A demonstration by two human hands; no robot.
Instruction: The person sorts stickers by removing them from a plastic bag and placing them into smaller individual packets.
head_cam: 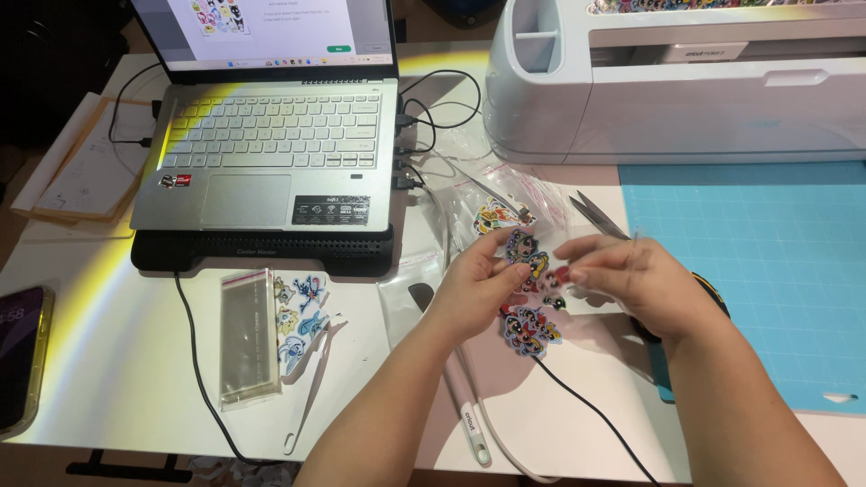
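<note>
Open table (117,361) lies left; the mat (758,271) and cutter (686,81) crowd the right. Left hand (478,284) and right hand (631,280) pinch glossy, colourful cartoon stickers (534,298).

The laptop (271,135) stands on a cooling stand (262,252) in the upper left of the frame. The cutting machine (677,81) is in the upper right, and the cutting mat (767,261) lies below it on the table (117,361). In the middle, the left hand (478,284) and the right hand (631,280) meet over a pile of stickers (532,326). Scissors (597,216) lie just above the right hand. Below the laptop lie a stack of clear bags (248,338) and, right beside it, more stickers (300,320). A phone (20,356) lies at the left edge. A pen tool (469,410) lies at the lower centre.
</note>
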